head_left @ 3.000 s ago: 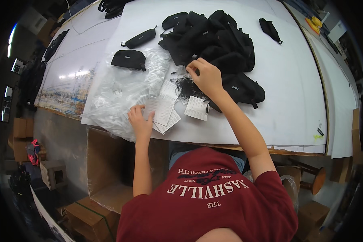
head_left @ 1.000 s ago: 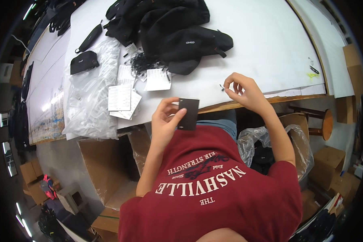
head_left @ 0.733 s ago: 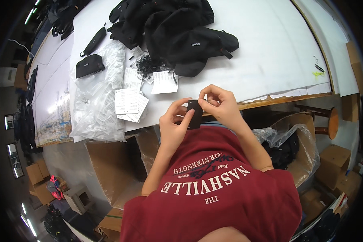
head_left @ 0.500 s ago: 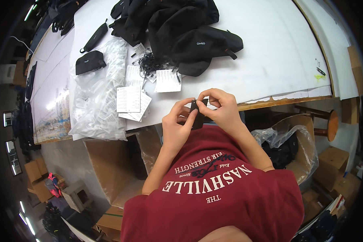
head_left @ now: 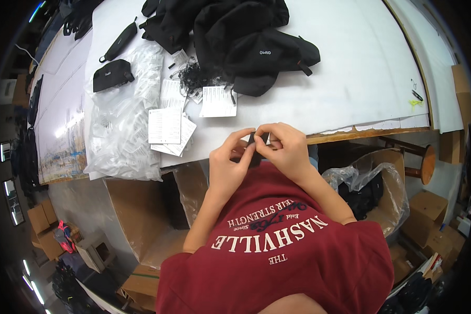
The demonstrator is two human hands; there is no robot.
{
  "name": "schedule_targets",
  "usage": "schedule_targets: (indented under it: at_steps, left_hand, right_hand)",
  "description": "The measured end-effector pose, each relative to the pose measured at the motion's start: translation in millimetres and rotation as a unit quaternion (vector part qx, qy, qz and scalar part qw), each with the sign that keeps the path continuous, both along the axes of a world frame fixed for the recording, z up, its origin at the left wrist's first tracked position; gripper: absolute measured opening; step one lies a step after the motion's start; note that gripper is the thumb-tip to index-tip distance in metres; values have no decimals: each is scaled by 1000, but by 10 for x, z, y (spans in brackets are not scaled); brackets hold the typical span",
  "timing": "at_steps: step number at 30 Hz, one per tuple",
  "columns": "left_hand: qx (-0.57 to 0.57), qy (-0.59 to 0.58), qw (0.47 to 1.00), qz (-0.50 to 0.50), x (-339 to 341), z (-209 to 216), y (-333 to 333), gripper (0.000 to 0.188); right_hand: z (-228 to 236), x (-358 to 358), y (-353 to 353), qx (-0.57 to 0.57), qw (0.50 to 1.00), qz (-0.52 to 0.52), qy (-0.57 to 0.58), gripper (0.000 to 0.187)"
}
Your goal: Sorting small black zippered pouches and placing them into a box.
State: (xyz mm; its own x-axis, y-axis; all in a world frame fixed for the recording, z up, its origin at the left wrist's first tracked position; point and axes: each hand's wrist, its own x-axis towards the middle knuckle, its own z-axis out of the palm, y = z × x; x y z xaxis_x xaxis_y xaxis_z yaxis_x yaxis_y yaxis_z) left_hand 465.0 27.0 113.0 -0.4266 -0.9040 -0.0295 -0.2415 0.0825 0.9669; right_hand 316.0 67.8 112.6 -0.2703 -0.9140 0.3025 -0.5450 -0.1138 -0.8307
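In front of my shirt, just off the table's near edge, both hands meet on a small flat black piece that looks like a tag [head_left: 256, 157]. My left hand [head_left: 228, 159] is closed, pinching its left side between thumb and fingers. The fingertips of my right hand [head_left: 286, 149] pinch at its top right corner. My fingers cover much of the piece, so its details are hidden. Beyond my hands lie white printed cards [head_left: 218, 102], with a tangle of thin black cords [head_left: 190, 79] behind them.
Black bags [head_left: 269, 52] are heaped on the white table [head_left: 361, 68]. At left, a clear plastic sack [head_left: 123, 141] has a small black pouch [head_left: 113, 75] on it. Cardboard boxes [head_left: 133, 209] stand below the table edge, and a wooden stool [head_left: 427, 163] is at right.
Both hands stay at nearly the same place, still pinching the black tag. My right fingers have shifted slightly down over its top. The whole view has moved a little.
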Motion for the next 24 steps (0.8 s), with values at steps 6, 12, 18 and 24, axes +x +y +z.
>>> schedule_targets:
  at_steps: [6, 12, 18, 24]
  left_hand:
    - [-46, -46, 998, -8, 33, -79, 63, 31]
    - [182, 128, 973, -60, 82, -87, 7, 19]
    - [174, 152, 966, -114, -74, -98, -18, 8]
    - [63, 150, 974, -159, -793, -289, -410, 7]
  right_hand:
    - [-92, -41, 47, 131, 959, 45, -245, 13]
    - [-225, -292, 62, 230, 851, 142, -450, 15]
    - [-276, -448, 100, 215, 802, 267, -489, 18]
    - [-243, -714, 207, 135, 835, 84, -527, 14]
